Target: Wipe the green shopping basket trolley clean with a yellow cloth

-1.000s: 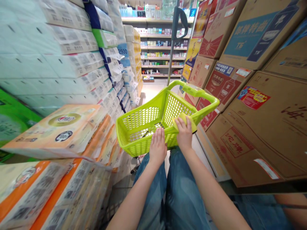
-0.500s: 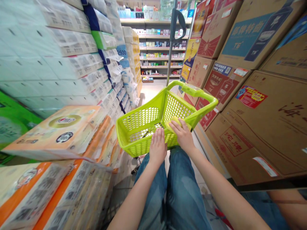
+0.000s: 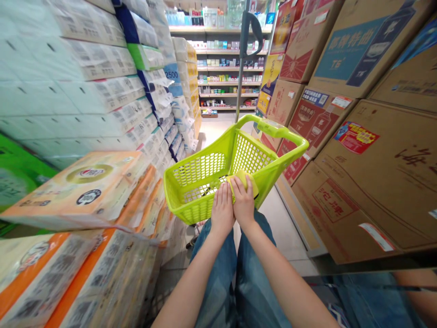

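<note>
Supermarket aisle, pretty cramped, and the person is parked right up against a lime-green shopping basket on wheels with both hands on its near edge. Left hand lies flat on the rim, fingers straight, pressed together and holding nothing, tips pointing into the basket. Right hand sits just beside it, the two touching along the side, and its fingers curl over a yellow cloth and pin it against the top of the rim. The cloth pokes out past the fingertips, folded over the edge on the near right part of the basket.

The basket's own handle sticks out on the far side, and a tall grey pole with a black grip rises behind it. Blue jeans show below the arms. Stacked packs of tissue paper crowd the left side, tilting cardboard boxes with red and blue print line the right. Far down the aisle, shelves hold small bottles, too small to read. Pale tiled floor underneath.
</note>
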`<state>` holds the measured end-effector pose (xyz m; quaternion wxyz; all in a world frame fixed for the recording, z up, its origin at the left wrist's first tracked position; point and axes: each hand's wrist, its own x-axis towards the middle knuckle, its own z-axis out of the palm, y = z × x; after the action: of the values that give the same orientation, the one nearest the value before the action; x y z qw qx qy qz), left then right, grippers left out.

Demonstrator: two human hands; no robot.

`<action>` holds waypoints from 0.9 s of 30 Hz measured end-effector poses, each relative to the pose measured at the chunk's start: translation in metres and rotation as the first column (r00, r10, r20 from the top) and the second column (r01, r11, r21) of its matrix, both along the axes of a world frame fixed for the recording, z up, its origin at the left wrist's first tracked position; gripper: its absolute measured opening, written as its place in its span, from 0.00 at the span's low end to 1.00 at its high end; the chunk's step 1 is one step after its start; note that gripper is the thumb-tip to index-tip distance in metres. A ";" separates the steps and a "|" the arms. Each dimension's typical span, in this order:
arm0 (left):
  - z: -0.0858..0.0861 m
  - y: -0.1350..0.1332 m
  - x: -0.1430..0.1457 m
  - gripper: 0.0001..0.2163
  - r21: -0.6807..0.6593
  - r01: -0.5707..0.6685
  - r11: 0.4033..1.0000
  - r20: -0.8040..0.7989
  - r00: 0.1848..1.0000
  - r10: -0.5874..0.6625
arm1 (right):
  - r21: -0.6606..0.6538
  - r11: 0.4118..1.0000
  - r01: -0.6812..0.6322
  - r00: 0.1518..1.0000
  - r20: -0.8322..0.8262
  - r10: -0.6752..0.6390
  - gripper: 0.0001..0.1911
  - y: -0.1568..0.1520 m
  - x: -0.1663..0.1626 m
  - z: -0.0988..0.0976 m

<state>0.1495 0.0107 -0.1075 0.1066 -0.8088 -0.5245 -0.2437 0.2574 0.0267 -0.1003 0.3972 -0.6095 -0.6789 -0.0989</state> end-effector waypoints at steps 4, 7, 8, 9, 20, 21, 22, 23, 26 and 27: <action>0.000 0.001 -0.002 0.32 -0.007 0.004 1.000 -0.022 1.000 -0.004 | 0.003 1.000 -0.028 0.999 0.019 0.028 0.27 -0.007 -0.009 -0.003; 0.002 -0.001 -0.001 0.33 -0.028 0.008 1.000 -0.011 1.000 -0.008 | -0.016 0.993 -0.121 0.984 0.131 0.122 0.30 -0.006 0.013 0.007; 0.003 -0.001 -0.001 0.34 -0.036 0.007 0.999 -0.007 1.000 -0.007 | -0.030 0.988 -0.154 0.972 0.173 0.157 0.31 -0.006 0.024 0.012; 0.004 -0.002 0.000 0.34 -0.042 0.006 0.999 -0.003 1.000 -0.007 | -0.044 0.983 -0.176 0.960 0.212 0.182 0.32 -0.005 0.036 0.018; 0.003 -0.002 0.000 0.38 -0.044 0.022 0.999 0.013 1.000 -0.021 | 0.110 0.986 0.122 0.976 0.169 -0.140 0.33 0.022 0.117 0.045; 0.003 -0.002 0.000 0.38 -0.038 0.020 0.999 0.015 1.000 -0.020 | 0.102 0.985 0.140 0.979 0.136 -0.154 0.34 0.021 0.103 0.039; 0.003 -0.002 0.000 0.38 -0.033 0.020 0.999 0.016 1.000 -0.019 | 0.090 0.985 0.145 0.982 0.113 -0.155 0.34 0.018 0.086 0.031; 0.002 -0.002 0.000 0.38 -0.027 0.020 0.999 0.016 1.000 -0.019 | 0.063 0.991 0.116 0.987 0.106 -0.122 0.34 0.014 0.067 0.024; 0.001 -0.001 0.000 0.35 -0.007 0.010 1.000 0.012 1.000 -0.010 | 0.014 1.000 0.012 0.992 0.127 -0.014 0.30 0.002 0.016 0.004; 0.000 -0.001 -0.001 0.35 -0.002 0.008 1.000 0.009 1.000 -0.008 | 0.003 1.000 -0.004 0.992 0.129 0.004 0.29 -0.002 0.005 0.000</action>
<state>0.1490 0.0098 -0.1073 0.1023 -0.8099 -0.5220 -0.2472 0.2626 0.0252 -0.1000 0.3537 -0.5999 -0.7042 -0.1382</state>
